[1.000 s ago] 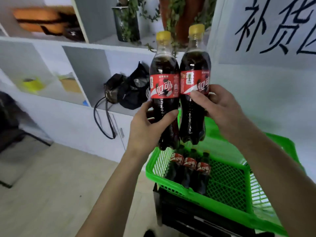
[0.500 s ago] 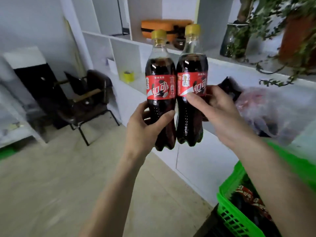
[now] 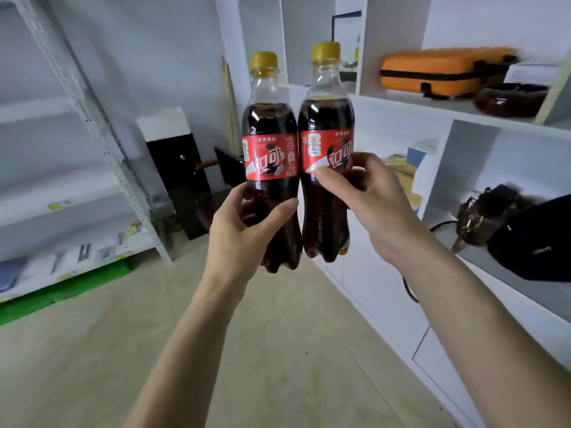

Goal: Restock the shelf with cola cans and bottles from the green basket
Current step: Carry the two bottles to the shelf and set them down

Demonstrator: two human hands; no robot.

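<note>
Two cola bottles with yellow caps and red labels stand upright side by side in the air, touching. My left hand [image 3: 247, 230] grips the left cola bottle [image 3: 270, 156] around its lower half. My right hand [image 3: 367, 196] grips the right cola bottle [image 3: 326, 140] at the label and waist. A white metal shelf rack [image 3: 92, 125] stands at the left with pale boards and small price tags. The green basket is out of view.
A white cubby cabinet [image 3: 463, 118] runs along the right, holding an orange case [image 3: 445, 71], a dark bowl [image 3: 509, 100], a black bag [image 3: 531, 239] and boxes. A black chair [image 3: 222, 168] and a dark box stand at the back. Beige floor [image 3: 92, 366] lies below.
The view has swung left, away from the green basket, which has left the frame. Both hands keep the same hold on the bottles. The metal rack has come into view at the left.
</note>
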